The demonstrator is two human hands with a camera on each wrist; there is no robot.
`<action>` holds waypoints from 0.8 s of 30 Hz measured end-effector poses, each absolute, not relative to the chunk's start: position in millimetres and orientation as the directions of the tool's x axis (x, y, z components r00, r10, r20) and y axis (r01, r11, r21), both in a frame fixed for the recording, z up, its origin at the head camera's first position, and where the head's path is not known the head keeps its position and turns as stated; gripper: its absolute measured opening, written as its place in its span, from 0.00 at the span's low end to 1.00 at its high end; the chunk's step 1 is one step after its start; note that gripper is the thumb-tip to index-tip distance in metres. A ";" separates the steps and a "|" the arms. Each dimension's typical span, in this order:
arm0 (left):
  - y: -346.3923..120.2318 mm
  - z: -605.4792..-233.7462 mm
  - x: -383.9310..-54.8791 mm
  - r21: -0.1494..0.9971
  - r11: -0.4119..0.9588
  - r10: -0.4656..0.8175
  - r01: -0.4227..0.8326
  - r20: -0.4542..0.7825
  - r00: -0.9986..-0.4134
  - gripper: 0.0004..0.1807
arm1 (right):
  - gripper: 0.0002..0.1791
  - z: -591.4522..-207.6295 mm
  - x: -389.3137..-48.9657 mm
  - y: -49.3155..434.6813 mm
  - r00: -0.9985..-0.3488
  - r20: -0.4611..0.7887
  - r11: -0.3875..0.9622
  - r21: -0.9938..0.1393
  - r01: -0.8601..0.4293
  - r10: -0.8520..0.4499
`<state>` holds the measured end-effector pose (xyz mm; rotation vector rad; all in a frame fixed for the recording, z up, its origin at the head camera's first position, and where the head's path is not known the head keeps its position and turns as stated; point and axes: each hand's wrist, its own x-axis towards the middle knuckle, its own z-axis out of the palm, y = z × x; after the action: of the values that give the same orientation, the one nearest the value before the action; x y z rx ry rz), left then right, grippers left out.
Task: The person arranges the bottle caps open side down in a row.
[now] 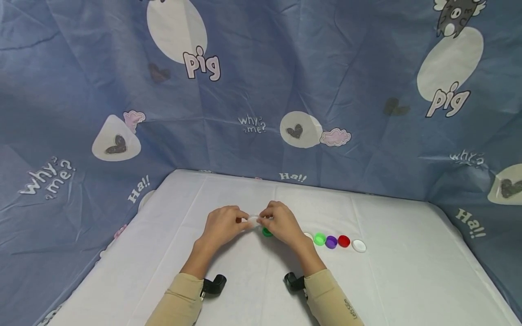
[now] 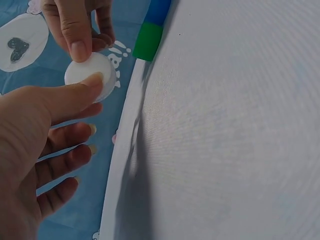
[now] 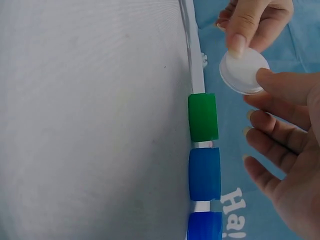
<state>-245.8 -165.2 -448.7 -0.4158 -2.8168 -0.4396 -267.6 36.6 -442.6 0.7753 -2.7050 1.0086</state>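
Between both hands, raised above the white table, is a small round white cap [image 2: 82, 72]. My left hand [image 1: 222, 222] pinches its edge with thumb and forefinger; the other fingers are spread apart below in the left wrist view. From the opposite side my right hand [image 1: 281, 221] pinches the same cap, its thumb flat on the face. Close under the hands, a dark green cap [image 1: 267, 232] stands on the cloth, partly covered by the right hand in the head view. Beside it, the right wrist view shows a blue cap [image 3: 204, 174] and a deeper blue cap [image 3: 205, 227].
Farther right, the row goes on with a light green cap [image 1: 320, 239], a purple cap [image 1: 331, 242], a red cap [image 1: 344, 241] and a white cap [image 1: 359, 246]. Another white cap [image 1: 308, 236] is mostly hidden by the right wrist. A blue printed curtain [image 1: 244, 81] hangs behind the table.
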 end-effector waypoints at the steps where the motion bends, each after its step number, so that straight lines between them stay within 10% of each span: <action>1: -164.9 -448.4 -245.5 0.250 0.914 0.242 0.319 0.293 -0.925 0.16 | 0.07 -442.5 -267.7 36.7 -0.857 0.310 0.633 -0.580 -0.514 -0.412; 24: -167.3 -448.0 -245.4 0.219 0.894 0.282 0.391 0.402 -0.871 0.22 | 0.10 -439.1 -269.0 41.8 -0.930 0.133 0.569 -0.758 -0.317 -0.342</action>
<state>-245.4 -167.3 -448.0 -0.4962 -2.6964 -0.4186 -269.0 41.8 -439.1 0.5899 -2.8079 1.3480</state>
